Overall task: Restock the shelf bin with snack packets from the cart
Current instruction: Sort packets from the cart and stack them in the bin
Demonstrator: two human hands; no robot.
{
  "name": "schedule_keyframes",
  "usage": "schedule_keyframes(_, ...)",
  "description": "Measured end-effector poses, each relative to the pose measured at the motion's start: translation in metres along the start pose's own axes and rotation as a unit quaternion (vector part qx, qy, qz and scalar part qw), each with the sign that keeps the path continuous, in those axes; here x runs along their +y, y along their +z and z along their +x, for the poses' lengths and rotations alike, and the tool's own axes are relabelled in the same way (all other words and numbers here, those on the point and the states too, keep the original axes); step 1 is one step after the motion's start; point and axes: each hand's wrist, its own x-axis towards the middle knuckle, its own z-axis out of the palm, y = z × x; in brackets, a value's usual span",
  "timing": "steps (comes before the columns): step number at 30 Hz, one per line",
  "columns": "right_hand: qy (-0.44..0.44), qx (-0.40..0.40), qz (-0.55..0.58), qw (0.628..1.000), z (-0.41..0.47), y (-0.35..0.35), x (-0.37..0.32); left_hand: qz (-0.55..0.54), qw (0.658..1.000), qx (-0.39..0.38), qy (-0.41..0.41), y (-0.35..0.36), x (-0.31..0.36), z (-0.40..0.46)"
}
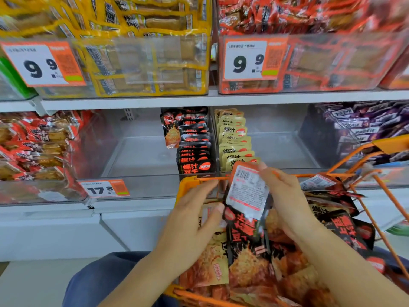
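Location is a shop aisle with white metal shelving [132,103]. The upper shelf carries two clear bins: yellow packets [141,25] at 11 o'clock and red packets [298,16] at 1 o'clock, each fronted by a price tag reading 9.9 [42,63].

On the lower shelf, the clear shelf bin [141,156] sits at centre view. Its floor is mostly bare; a row of black packets [193,149] stands upright along its right wall. Just beside it, in the next bin, stands a row of tan packets [235,142]. Orange-red packets [33,147] fill the bin at 9 o'clock and purple packets [363,127] the bin at 3 o'clock. A price tag reading 17.8 [104,189] is clipped to the shelf edge.

The orange cart [188,185] occupies 5 o'clock, loaded with loose black and tan packets [205,269].

The right hand [285,196] grips a small stack of black snack packets [250,209] above the cart, fingers curled round its right edge, the white label side on top. The left hand [194,216] lies with fingers nearly straight, thumb touching the stack's left edge; whether it holds anything cannot be told.
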Motion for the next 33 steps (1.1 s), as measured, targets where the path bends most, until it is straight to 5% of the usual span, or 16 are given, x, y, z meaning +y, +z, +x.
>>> schedule_keyframes(6,0.168,-0.062,0.226,0.958,-0.001,0.007,-0.011,-0.266,0.948,-0.069,-0.160,-0.002,0.014,0.013)
schedule_keyframes(8,0.193,-0.103,0.269,0.938,-0.001,0.007,-0.011,-0.287,0.945,-0.061,-0.145,-0.010,0.013,0.014)
schedule_keyframes(11,0.235,-0.150,0.232,0.932,0.002,0.004,-0.010,-0.097,0.986,0.112,0.077,-0.024,0.001,0.014)
schedule_keyframes(14,0.254,-0.305,0.096,0.913,-0.004,0.006,-0.010,0.047,0.940,0.177,0.287,-0.032,-0.021,0.014)
schedule_keyframes(16,0.205,-0.328,0.046,0.921,-0.005,0.011,-0.008,0.036,0.953,0.196,0.228,-0.037,-0.025,0.014)
schedule_keyframes(18,0.145,-0.273,0.032,0.951,-0.002,0.018,-0.005,-0.077,0.975,0.203,0.042,-0.042,-0.014,0.012)
schedule_keyframes(21,0.087,-0.241,0.034,0.966,0.000,0.034,-0.006,-0.329,0.918,0.079,-0.208,-0.048,-0.011,0.022)
schedule_keyframes(23,0.045,-0.237,0.010,0.970,0.003,0.048,-0.008,-0.321,0.924,0.009,-0.208,-0.048,-0.011,0.029)
schedule_keyframes(25,-0.059,-0.155,-0.107,0.980,0.014,0.059,-0.005,-0.317,0.925,0.050,-0.204,-0.051,-0.015,0.039)
schedule_keyframes(26,-0.145,-0.085,-0.225,0.960,0.024,0.062,-0.003,-0.324,0.919,0.093,-0.204,-0.058,-0.023,0.048)
schedule_keyframes(28,-0.290,0.014,-0.432,0.854,0.046,0.065,0.002,-0.341,0.895,0.187,-0.219,-0.076,-0.050,0.071)
schedule_keyframes(30,-0.292,-0.006,-0.509,0.809,0.067,0.069,0.010,-0.305,0.890,0.240,-0.240,-0.097,-0.082,0.101)
schedule_keyframes(33,-0.258,-0.011,-0.555,0.791,0.085,0.076,0.027,-0.194,0.911,0.245,-0.270,-0.111,-0.123,0.143)
